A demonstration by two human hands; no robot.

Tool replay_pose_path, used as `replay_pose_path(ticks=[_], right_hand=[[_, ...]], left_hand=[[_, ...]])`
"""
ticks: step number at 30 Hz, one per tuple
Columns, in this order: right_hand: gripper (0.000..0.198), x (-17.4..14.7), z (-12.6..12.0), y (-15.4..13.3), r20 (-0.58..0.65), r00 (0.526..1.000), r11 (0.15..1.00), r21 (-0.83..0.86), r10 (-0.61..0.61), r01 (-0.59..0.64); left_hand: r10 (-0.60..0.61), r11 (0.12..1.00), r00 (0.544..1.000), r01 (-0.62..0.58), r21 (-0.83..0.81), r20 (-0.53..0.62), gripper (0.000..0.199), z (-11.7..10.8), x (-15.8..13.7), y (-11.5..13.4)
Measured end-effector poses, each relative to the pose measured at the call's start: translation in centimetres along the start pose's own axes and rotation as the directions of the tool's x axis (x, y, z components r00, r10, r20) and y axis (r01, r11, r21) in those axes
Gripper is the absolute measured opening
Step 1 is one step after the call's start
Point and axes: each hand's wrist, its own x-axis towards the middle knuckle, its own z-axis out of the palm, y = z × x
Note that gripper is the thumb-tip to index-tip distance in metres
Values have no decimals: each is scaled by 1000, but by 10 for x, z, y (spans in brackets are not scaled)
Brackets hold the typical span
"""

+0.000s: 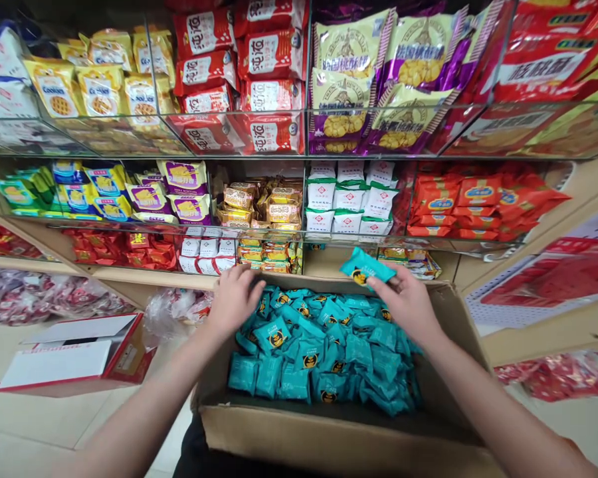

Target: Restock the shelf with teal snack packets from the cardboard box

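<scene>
In my right hand (398, 292) is a teal snack packet (366, 267), pinched between thumb and fingers above the right back part of a cardboard box (329, 431). Many more teal packets (299, 345) with round black-and-yellow marks lie loose in that box. My left hand (236, 299) is at the box's back left edge, its fingers bent and apart, with nothing visible in it. Behind the box, a low shelf compartment (323, 262) shows its bare wooden floor, with a bit of teal at its upper left.
Glass-fronted shelves hold red packets (272, 53), white-and-green packets (349, 199) and orange-red packets (478, 199). A red-and-white carton (74, 355) lies on the floor at left. Clear plastic bags (179, 309) sit below the shelves. A pegboard panel (503, 299) stands at right.
</scene>
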Motion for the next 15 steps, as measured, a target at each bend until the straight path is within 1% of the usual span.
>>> replay_pose_path(ticks=[1,2,3,4,6,8,11,13,15], right_hand=[[37,13,-3,0,7,998,993,-98,-63,64],[34,25,-4,0,48,992,969,-213,-116,123],[31,37,-4,1,110,985,928,-335,-135,164],[29,47,-4,2,181,977,876,-444,-115,185],[24,67,0,8,275,962,789,-590,-2,170],[20,86,7,20,308,944,754,-646,120,115],[16,113,23,45,351,910,762,-644,220,64],[12,129,38,61,371,895,774,-631,246,48],[10,142,57,73,367,907,801,-596,206,59]], left_hand=[[-22,997,1000,23,72,-17,29,2,7,-11],[-32,992,999,34,119,-25,30,5,12,-19],[-28,989,999,31,145,-24,31,8,15,-26],[-20,987,999,24,159,-25,32,12,17,-30],[-11,987,999,17,161,-37,32,18,18,-33],[-6,990,1000,9,139,-20,33,21,17,-34],[-18,995,999,13,98,50,33,22,17,-34],[-39,996,995,32,86,89,32,21,18,-34],[-56,996,992,48,74,113,32,21,19,-35]])
